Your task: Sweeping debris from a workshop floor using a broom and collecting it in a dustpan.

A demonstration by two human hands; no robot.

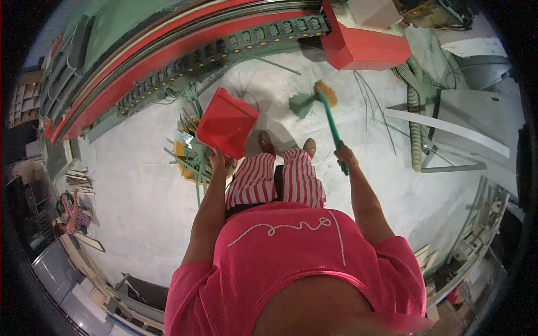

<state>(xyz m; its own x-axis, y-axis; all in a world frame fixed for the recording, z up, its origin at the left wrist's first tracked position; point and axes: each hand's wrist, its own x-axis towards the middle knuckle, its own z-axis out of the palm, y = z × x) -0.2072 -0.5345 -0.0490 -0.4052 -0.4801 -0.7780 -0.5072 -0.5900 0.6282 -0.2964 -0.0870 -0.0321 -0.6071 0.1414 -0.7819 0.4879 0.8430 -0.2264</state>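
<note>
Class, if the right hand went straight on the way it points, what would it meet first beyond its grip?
The right hand would probably meet the tan broom head at the green handle's far end, though depth is unclear.

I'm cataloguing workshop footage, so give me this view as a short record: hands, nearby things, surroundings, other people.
Left hand: grips a red dustpan
Right hand: grips the handle of a green-handled brush
Beside brush head: a dark green patch on the pale floor
Left of dustpan: long green strips in a yellow container
Ahead: red machinery
Far right: corrugated hose
Other people: one person, far left
</note>
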